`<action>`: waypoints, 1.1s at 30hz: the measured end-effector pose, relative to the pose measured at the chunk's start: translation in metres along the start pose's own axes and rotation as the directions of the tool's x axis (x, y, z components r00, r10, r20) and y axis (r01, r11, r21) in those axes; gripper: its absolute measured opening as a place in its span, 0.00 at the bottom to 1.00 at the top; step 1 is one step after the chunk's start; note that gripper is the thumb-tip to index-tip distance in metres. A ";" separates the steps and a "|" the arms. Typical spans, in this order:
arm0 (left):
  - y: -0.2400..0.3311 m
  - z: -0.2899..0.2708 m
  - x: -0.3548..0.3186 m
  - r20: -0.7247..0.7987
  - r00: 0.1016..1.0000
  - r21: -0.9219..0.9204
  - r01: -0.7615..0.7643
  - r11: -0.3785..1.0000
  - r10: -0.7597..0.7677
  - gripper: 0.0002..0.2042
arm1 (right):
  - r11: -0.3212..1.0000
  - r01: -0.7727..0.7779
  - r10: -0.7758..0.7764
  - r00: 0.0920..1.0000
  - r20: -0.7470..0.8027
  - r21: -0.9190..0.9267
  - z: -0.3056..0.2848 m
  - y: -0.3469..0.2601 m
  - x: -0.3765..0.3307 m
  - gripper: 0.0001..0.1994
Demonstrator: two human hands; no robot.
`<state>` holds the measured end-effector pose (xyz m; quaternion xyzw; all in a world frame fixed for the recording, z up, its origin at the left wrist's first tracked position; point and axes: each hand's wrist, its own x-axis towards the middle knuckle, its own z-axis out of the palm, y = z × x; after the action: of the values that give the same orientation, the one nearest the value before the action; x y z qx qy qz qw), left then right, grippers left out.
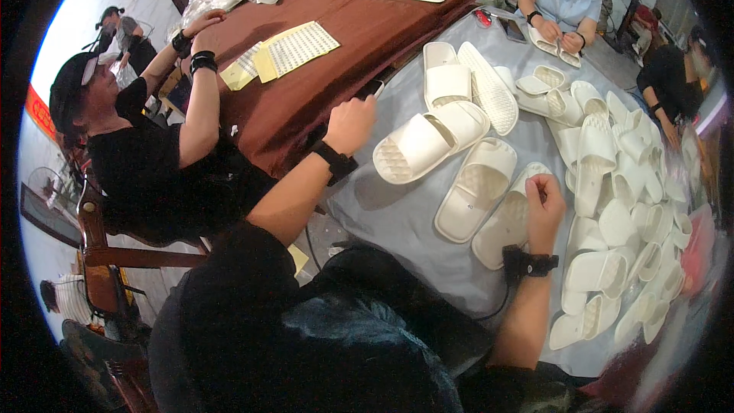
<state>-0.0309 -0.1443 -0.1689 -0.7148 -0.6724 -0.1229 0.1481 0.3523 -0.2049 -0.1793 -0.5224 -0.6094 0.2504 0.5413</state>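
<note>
My left hand (352,126) is closed, knuckles up, above the edge between the two tables. What it may hold is hidden. Just beyond it is a dark object with a pale edge (373,90). My right hand (545,210) has its fingers curled and pressed together, over a cream slipper (501,233) on the grey-covered table. I cannot make out anything in that pinch. Between my hands lie another cream slipper (475,191) and a pair of overlapping slippers (417,149). Farther back are an upright slipper (446,76) and one showing its textured sole (489,88).
A large heap of cream slippers (612,183) covers the right side. Yellow sheets of small stickers (298,50) lie on the brown-covered table (260,122). A co-worker in black (153,138) sits at left; another in light blue (562,0) handles slippers across the table.
</note>
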 end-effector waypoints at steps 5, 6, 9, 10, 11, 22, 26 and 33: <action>-0.013 0.010 0.007 0.112 0.994 0.089 -0.027 0.996 0.017 0.05 | 1.000 0.008 -0.008 1.000 0.007 -0.014 -0.003 -0.001 0.002 0.05; -0.017 0.012 0.010 0.091 0.995 0.097 -0.039 0.995 0.030 0.05 | 0.999 0.009 -0.008 1.000 0.014 -0.042 -0.003 -0.004 0.001 0.05; -0.012 0.009 0.008 0.088 0.995 0.134 -0.067 0.989 0.055 0.05 | 0.999 -0.006 0.007 1.000 0.022 -0.034 -0.005 -0.002 0.000 0.05; -0.011 0.007 0.003 0.131 0.990 0.190 -0.083 0.978 0.059 0.06 | 0.999 -0.011 0.011 1.000 0.019 -0.036 -0.005 -0.001 0.000 0.05; -0.015 0.004 -0.005 0.177 0.983 0.249 -0.100 0.963 0.057 0.08 | 0.999 -0.011 0.012 1.000 0.021 -0.038 -0.004 -0.001 -0.001 0.05; -0.024 0.023 -0.027 0.213 0.972 0.394 -0.176 0.902 0.097 0.21 | 0.999 -0.003 0.003 1.000 0.018 -0.051 -0.003 -0.002 -0.001 0.05; -0.024 0.019 -0.013 0.200 0.971 0.400 -0.200 0.894 0.127 0.21 | 1.000 -0.022 0.022 1.000 0.012 -0.011 -0.005 -0.004 0.000 0.05; -0.038 0.021 -0.008 0.216 0.976 0.380 -0.116 0.918 0.034 0.14 | 0.999 -0.015 0.015 1.000 0.019 -0.029 0.000 0.002 0.002 0.06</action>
<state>-0.0697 -0.1415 -0.1894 -0.7050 -0.6671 0.0933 0.2220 0.3534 -0.2026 -0.1802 -0.5323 -0.6142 0.2505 0.5260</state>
